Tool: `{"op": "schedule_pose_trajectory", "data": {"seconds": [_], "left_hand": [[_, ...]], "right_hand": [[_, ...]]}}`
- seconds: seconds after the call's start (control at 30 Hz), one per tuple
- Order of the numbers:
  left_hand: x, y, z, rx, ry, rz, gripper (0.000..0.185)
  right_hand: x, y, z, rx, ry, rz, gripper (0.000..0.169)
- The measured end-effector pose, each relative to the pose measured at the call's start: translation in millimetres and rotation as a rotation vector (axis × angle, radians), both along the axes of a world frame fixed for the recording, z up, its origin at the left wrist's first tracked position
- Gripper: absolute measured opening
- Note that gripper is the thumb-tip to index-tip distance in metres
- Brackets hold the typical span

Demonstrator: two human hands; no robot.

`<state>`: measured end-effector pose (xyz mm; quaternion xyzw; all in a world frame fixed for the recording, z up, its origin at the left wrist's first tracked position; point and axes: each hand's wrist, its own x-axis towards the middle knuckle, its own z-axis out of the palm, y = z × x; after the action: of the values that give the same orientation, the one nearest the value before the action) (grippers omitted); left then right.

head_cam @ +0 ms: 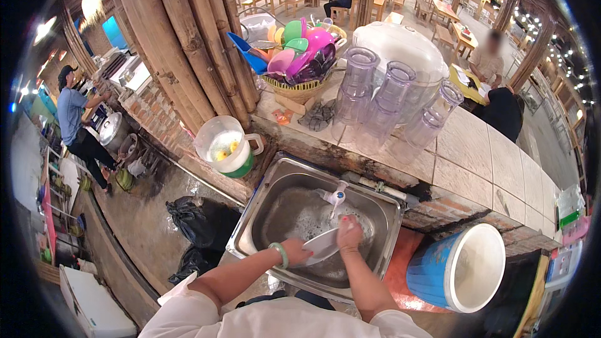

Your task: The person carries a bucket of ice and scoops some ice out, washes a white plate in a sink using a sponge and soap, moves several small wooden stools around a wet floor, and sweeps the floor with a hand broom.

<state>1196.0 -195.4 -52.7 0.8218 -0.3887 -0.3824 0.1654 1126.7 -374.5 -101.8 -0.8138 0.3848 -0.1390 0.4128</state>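
A white plate [323, 245] is held between my two hands, tilted over a stainless steel sink [277, 206]. My left hand [296, 251], with a green bangle at the wrist, grips its left edge. My right hand [350, 233] grips its right edge, close beneath the faucet [336, 197]. Soapy water with bubbles lies in the basin. Left of the sink, a plastic pitcher [227, 150] with a handle holds foamy liquid and yellow pieces.
Stacked clear plastic cups [353, 89] and a basket [296, 89] of colourful utensils stand on the tiled counter [462, 173]. A blue bucket [429, 267] with a white rim is right of the sink; black bags [202, 220] lie left. People are farther off.
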Motion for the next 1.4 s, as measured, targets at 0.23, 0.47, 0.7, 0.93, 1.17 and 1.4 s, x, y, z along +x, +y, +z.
{"op": "schedule_pose_trajectory", "data": {"seconds": [0.23,0.47,0.7,0.93,1.17,1.4], "left_hand": [[-10.4,-31.2,-3.6,-0.254,-0.134,0.024,0.034],[-19.1,-4.0,0.6,-0.16,0.038,0.035,0.037],[-9.2,-61.2,15.7,-0.137,-0.131,0.051,0.035],[-46.8,-53.9,9.1,-0.459,-0.095,0.232,0.027],[-43.7,-59.5,-7.8,-0.573,-0.234,0.195,0.041],[-35.1,-49.0,7.0,-0.305,-0.113,0.244,0.04]], "right_hand": [[-2.2,5.4,-57.4,-0.285,-0.352,-0.161,0.035],[-24.8,-32.0,-76.9,0.686,-0.387,-0.601,0.044],[12.1,-6.1,-32.1,-0.118,-0.382,-0.08,0.04],[-7.1,-8.6,-77.9,1.307,-0.79,-0.545,0.043],[-22.2,67.6,-15.6,1.751,-0.544,-0.614,0.044],[7.4,12.5,33.4,1.34,-0.5,-0.578,0.044]]}}
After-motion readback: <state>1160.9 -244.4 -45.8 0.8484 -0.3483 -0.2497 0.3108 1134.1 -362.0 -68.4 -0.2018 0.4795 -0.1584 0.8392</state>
